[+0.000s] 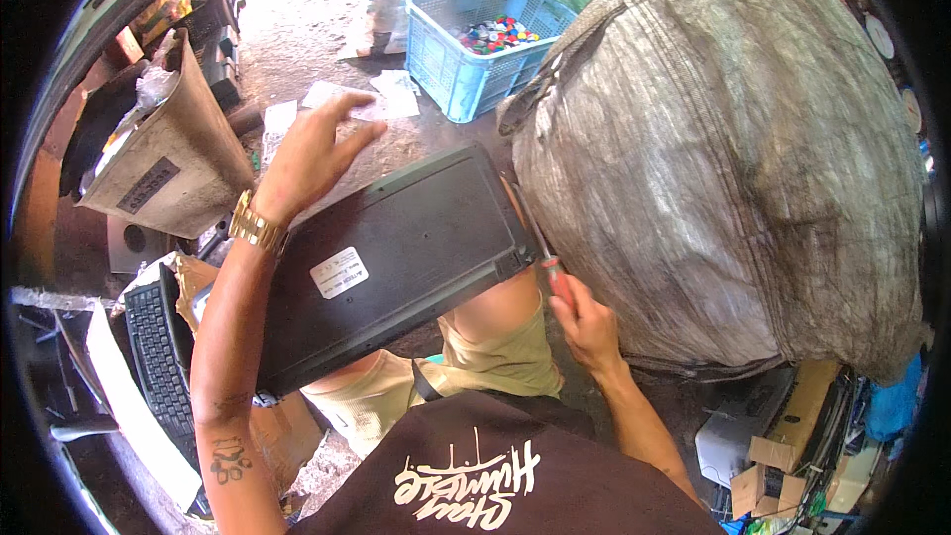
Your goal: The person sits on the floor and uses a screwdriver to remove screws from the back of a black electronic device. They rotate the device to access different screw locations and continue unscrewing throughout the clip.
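A black keyboard [416,228] lies across my lap with its underside up and a white label on it. My left hand [317,151], with a gold watch on the wrist, hovers past the keyboard's far edge. Its fingers are apart and nothing is in them. At the keyboard's right end, my right hand [591,332] is closed round a screwdriver [557,279] with a red handle. The screwdriver's shaft points away from me, close beside the keyboard's right edge; I cannot tell whether it touches.
A big grey woven sack [684,188] bulges up on the right. Farther off stands a blue crate [466,79] with colourful caps inside. On the left are a dirty bin [188,154] and another keyboard [158,357] in a box. Cardboard pieces [768,476] lie at lower right.
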